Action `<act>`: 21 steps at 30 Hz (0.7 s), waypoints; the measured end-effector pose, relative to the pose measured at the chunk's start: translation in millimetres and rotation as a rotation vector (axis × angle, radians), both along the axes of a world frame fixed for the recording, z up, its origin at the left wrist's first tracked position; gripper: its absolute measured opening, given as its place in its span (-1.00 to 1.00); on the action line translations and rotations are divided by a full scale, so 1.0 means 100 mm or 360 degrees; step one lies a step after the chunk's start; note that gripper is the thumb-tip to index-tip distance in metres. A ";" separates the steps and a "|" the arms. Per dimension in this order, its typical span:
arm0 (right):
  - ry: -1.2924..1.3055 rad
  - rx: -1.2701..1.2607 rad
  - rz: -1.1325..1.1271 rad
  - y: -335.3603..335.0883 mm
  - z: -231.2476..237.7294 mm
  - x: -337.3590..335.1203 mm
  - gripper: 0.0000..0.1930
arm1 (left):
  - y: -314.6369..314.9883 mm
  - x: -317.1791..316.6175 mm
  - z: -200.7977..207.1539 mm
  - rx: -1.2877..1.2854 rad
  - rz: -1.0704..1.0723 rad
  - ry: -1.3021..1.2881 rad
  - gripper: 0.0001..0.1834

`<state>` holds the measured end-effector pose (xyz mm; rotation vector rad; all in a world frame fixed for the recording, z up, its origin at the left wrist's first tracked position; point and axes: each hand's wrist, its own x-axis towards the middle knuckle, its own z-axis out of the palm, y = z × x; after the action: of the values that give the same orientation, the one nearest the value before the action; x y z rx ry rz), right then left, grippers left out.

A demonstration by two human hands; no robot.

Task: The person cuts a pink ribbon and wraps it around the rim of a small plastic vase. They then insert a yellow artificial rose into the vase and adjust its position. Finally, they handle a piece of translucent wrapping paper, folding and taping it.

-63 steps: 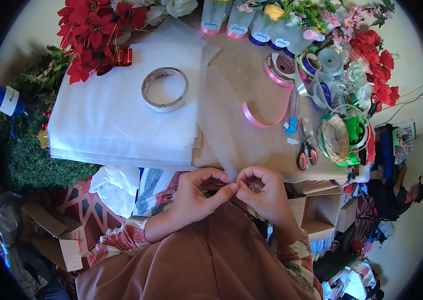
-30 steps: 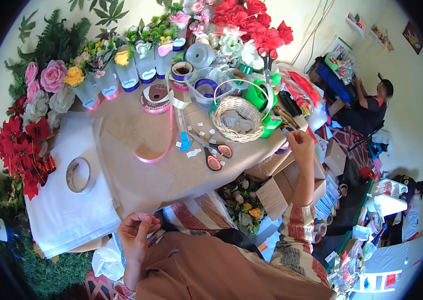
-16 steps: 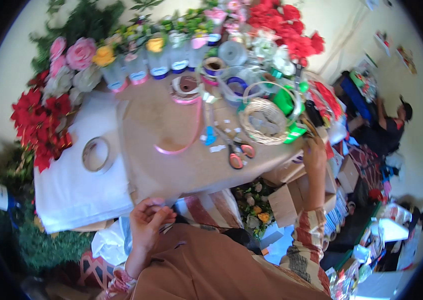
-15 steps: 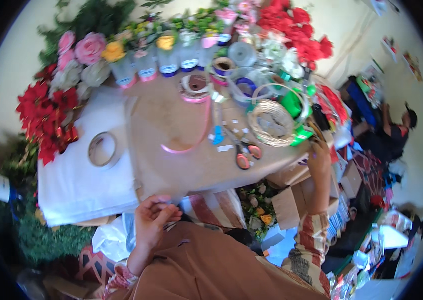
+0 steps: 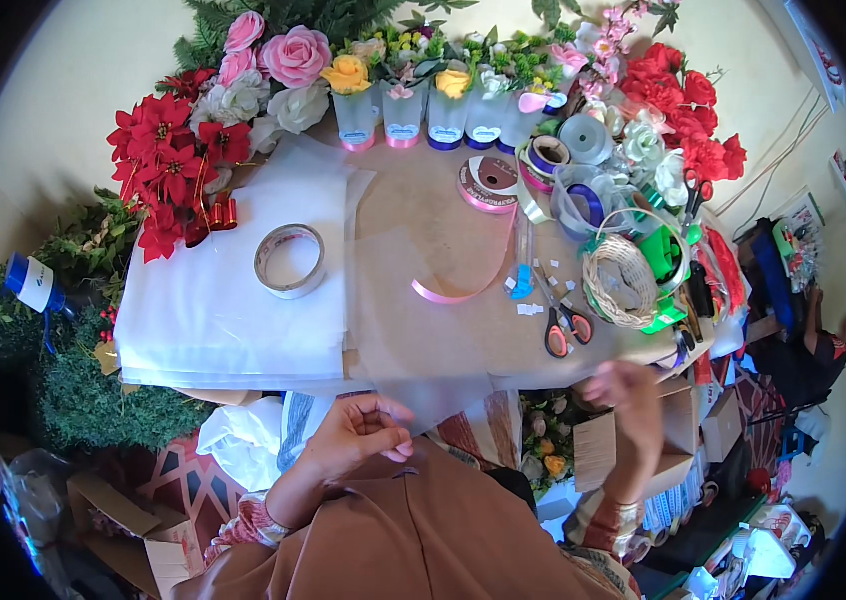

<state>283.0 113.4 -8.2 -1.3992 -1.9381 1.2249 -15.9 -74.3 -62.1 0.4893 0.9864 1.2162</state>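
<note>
My left hand (image 5: 361, 432) is closed in front of the table's near edge. Its thumb and fingertips pinch the lower edge of a translucent sheet (image 5: 413, 345), which lies on the brown-covered table and droops over its edge. My right hand (image 5: 630, 400) is raised near the table's right front; motion smears its fingers, and I cannot make out anything in it. Between the hands, farther in, lie orange-and-black scissors (image 5: 565, 330). A pink ribbon (image 5: 468, 293) curls off its spool (image 5: 490, 185). On a stack of white sheets (image 5: 233, 310) rests a tape roll (image 5: 290, 261).
A wicker basket (image 5: 621, 285) stands at the right beside a clear tub (image 5: 583, 200). Frosted flower vases (image 5: 403, 115) line the back. Red poinsettias (image 5: 168, 160) overhang the left side. An open cardboard box (image 5: 598, 450) sits below the right edge; another person (image 5: 828, 345) is far right.
My right hand has come back from the table's right side toward me. The head view has shifted, and the translucent sheet now shows drooping beside my left hand, which stays closed.
</note>
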 end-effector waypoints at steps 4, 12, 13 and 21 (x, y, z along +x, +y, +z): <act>0.0158 -0.0683 0.0683 -0.30 -0.53 -0.64 -0.70 | -0.12 -0.08 -0.03 -0.0033 -0.0172 -0.0067 -0.77; 0.0476 -0.0854 0.0526 -0.69 -0.46 -1.23 -0.73 | -0.25 -0.28 -0.11 0.0065 -0.0415 0.0370 -0.55; 0.0498 -0.0790 0.0529 -0.72 -0.48 -1.22 -0.73 | -0.22 -0.28 -0.02 0.0096 -0.0355 0.0397 -0.50; 0.0419 -0.0516 0.0681 -0.78 -0.29 -1.08 -0.73 | 0.07 -0.16 0.10 0.0285 0.0249 0.0107 -0.51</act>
<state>175.0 35.3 -37.2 -0.9148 -1.9681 1.8869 -31.6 -67.3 -52.1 0.6056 0.9916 1.4447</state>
